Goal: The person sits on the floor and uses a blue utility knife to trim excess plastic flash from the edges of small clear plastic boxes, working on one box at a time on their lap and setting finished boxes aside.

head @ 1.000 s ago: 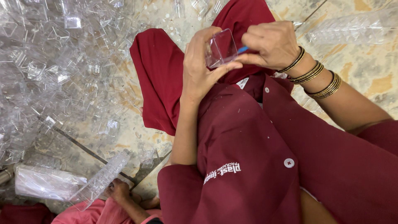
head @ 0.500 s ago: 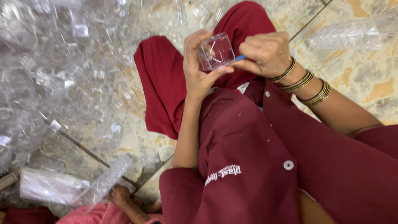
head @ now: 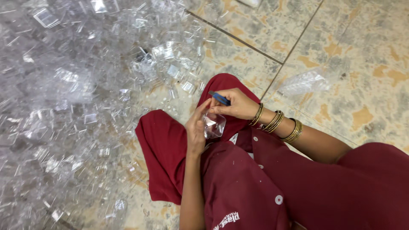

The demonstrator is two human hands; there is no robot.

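While the left hand (head: 196,132) grips a clear box (head: 213,125), the right hand (head: 237,104) clamps a blue tool (head: 219,98) slanting down-right

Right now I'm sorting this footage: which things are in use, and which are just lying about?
In use:
left hand holding the small clear plastic box
right hand gripping the blue-handled tool

Lying about:
heap of clear plastic pieces
clear plastic bag
speckled tiled floor

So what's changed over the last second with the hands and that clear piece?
The clear plastic piece has turned in the left hand, and the view has shifted. The right hand still grips the blue tool against it. The pile of clear parts looks unchanged.
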